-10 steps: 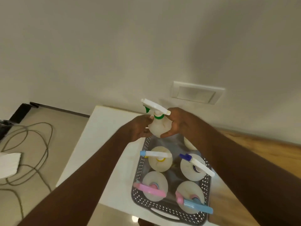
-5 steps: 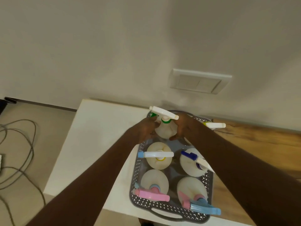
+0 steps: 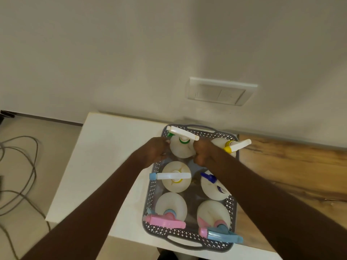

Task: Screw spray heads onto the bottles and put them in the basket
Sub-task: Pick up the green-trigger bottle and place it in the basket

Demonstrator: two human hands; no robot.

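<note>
A grey perforated basket [image 3: 150, 192] stands on the white table [image 3: 105, 166] and holds several white spray bottles. At its far left corner sits a bottle with a white and green spray head [image 3: 181, 147]. My left hand [image 3: 156, 152] grips that bottle's left side and my right hand [image 3: 203, 153] grips its right side. Beside it at the far right is a bottle with a yellow collar [image 3: 228, 145]. Bottles with blue, dark blue and pink heads fill the nearer rows.
The wall with a white switch plate [image 3: 220, 91] rises just behind the basket. A wooden surface [image 3: 291, 169] lies to the right of the table. Grey cables [image 3: 20, 166] trail over the floor at the left.
Both hands have carried the green-collared bottle down from above the basket into its far left corner. The camera view has tilted, showing the whole basket.
</note>
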